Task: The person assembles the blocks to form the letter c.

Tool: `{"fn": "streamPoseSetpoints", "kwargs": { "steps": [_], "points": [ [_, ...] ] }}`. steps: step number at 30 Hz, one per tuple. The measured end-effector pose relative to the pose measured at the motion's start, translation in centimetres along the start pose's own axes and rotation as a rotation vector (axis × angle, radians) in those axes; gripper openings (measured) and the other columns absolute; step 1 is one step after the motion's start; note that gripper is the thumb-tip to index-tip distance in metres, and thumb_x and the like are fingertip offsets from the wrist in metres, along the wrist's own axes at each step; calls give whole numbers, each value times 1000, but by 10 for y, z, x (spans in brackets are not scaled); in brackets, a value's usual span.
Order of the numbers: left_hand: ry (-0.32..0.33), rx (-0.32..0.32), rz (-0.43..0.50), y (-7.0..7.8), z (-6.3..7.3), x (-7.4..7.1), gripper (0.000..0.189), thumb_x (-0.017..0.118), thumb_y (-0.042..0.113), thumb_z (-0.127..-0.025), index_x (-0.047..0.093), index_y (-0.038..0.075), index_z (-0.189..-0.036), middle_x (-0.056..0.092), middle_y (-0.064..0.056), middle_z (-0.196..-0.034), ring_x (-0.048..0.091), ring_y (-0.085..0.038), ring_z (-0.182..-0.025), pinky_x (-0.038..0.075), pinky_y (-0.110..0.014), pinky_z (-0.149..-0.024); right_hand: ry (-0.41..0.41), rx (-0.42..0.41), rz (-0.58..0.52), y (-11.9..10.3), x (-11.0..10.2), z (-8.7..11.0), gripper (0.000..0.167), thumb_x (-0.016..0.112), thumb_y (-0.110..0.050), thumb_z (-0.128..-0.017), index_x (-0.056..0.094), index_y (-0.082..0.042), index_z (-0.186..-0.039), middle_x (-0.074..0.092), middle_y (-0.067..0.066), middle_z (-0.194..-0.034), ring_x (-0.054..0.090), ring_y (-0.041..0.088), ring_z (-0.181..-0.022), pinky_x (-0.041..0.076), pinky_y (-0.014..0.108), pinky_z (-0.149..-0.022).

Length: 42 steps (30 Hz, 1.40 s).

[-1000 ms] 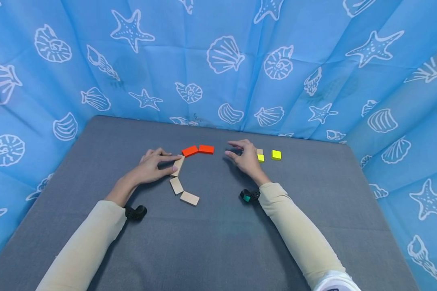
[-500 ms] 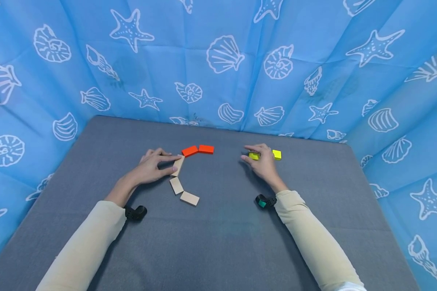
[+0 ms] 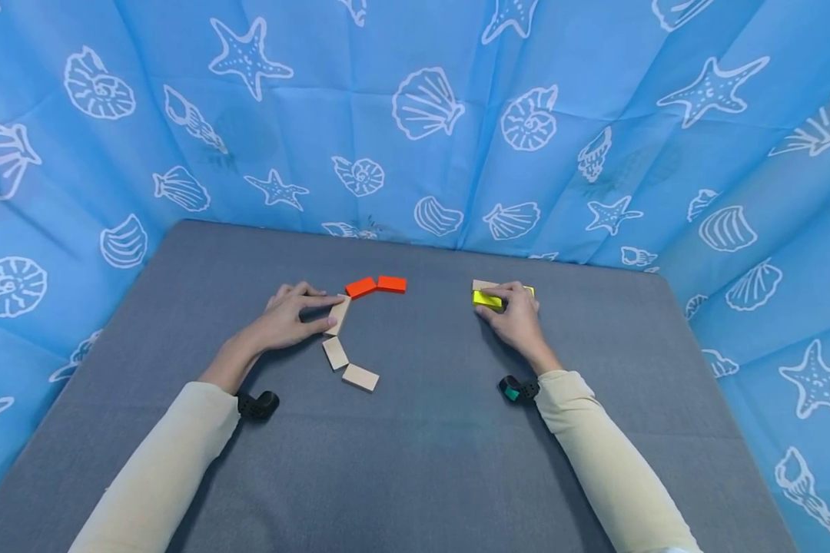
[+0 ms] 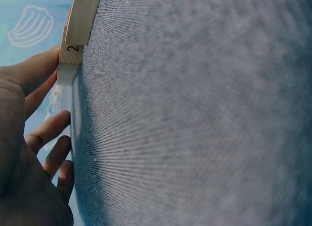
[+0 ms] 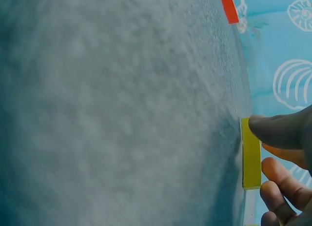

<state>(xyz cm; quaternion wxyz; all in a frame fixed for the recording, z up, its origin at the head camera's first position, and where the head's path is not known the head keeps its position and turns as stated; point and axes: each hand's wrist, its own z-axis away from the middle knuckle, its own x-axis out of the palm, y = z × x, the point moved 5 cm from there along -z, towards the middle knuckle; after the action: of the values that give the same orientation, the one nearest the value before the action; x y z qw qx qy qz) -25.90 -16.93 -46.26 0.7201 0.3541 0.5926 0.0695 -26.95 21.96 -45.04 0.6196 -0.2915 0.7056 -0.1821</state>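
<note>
On the left, my left hand (image 3: 287, 316) pinches a plain wooden block (image 3: 340, 315) between thumb and index finger. A wooden block marked 2 (image 4: 71, 52) shows at those fingertips in the left wrist view. My right hand (image 3: 519, 313) holds a yellow block (image 3: 487, 299) at the far right, thumb on its near face and fingers behind. The same yellow block (image 5: 251, 157) stands under my thumb in the right wrist view. Just behind it lies another wooden block (image 3: 484, 284). A second yellow block (image 3: 529, 290) is mostly hidden by the right hand.
Two red blocks (image 3: 391, 284) continue from the left-hand block along the far side. Below it, one wooden block (image 3: 335, 353) and another wooden block (image 3: 361, 377) extend the curve on the grey tabletop (image 3: 415, 461). A blue curtain (image 3: 415, 115) stands behind.
My right hand has moved right to the yellow block, and its fingers have closed on it. The left hand and the curve of blocks have stayed put.
</note>
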Motion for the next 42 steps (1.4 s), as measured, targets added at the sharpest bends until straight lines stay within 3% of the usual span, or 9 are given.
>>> {"fn": "streamPoseSetpoints", "kwargs": {
  "steps": [12,18,24,35,42],
  "points": [
    [0,-4,-12,0,-1,0,52,68,45,-97,58,29,-146,51,-15,-139,39,-36,-116,31,-55,-92,-43,-51,10,-10,10,-1,29,79,-7,-89,75,2,-117,57,21,-112,49,38,-107,25,58,-102],
    [1,2,-9,0,-2,0,52,68,44,-97,59,28,-146,51,-15,-139,39,-36,-116,30,-55,-92,-83,-45,-6,-18,20,-3,30,79,-10,-90,75,0,-118,59,20,-117,52,36,-110,37,52,-95],
    [-1,6,-14,0,-2,0,52,67,46,-97,58,29,-146,51,-14,-140,39,-36,-117,30,-56,-92,-95,-71,-38,-31,30,-7,31,77,-9,-91,74,0,-120,63,20,-112,61,32,-94,50,45,-82],
    [-4,-8,-20,-1,-2,0,53,67,47,-97,58,29,-146,52,-14,-140,39,-36,-117,31,-56,-92,-121,-81,-85,-49,49,-16,33,76,-10,-92,73,-2,-124,61,15,-105,54,28,-93,43,40,-80],
    [-4,-15,-15,0,-1,1,53,68,46,-97,58,29,-146,52,-14,-138,39,-35,-116,30,-55,-92,-125,-87,-100,-58,60,-23,35,78,-13,-91,73,-2,-123,63,15,-107,58,28,-96,47,40,-82]
  ]
}}
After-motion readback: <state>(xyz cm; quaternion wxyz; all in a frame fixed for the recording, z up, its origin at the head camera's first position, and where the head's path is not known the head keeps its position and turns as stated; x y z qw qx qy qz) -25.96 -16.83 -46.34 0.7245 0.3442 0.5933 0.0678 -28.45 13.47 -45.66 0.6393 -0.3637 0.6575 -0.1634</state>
